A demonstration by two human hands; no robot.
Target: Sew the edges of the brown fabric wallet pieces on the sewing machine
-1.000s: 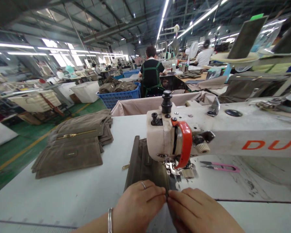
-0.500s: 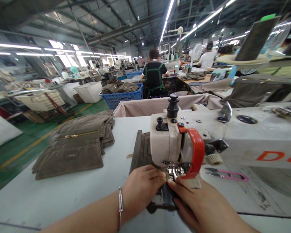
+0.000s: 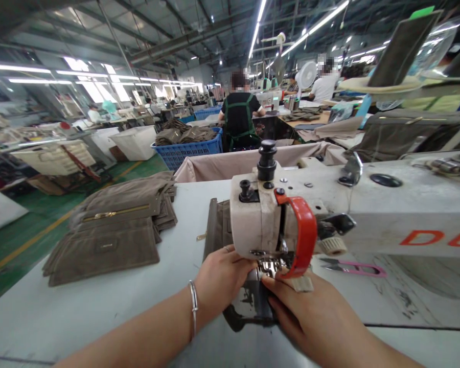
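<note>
A brown fabric bag panel (image 3: 219,225) lies under the head of a white sewing machine (image 3: 249,217), its far part showing left of the head. My left hand (image 3: 220,278), with a silver bangle at the wrist, has its fingers curled on the panel close to the presser foot (image 3: 269,266). On the near right side, my right hand (image 3: 310,312) grips the panel's edge with thumb and forefinger beside the foot. The stitching point is mostly hidden by the fingers and a red finger guard (image 3: 305,235). Below the hands shows a shiny dark plate (image 3: 249,301).
A stack of brown zippered bag panels (image 3: 103,245) lies on the table's left side. Pink-handled thread snips (image 3: 354,267) rest right of the needle area. Beyond the table stand a cloth-lined bin (image 3: 207,166), a blue basket (image 3: 191,153) and a seated co-worker (image 3: 239,112).
The whole view has shifted slightly. Both hands stay by the presser foot, and more of the shiny dark plate shows between and below them. The stack and snips have not been moved.
</note>
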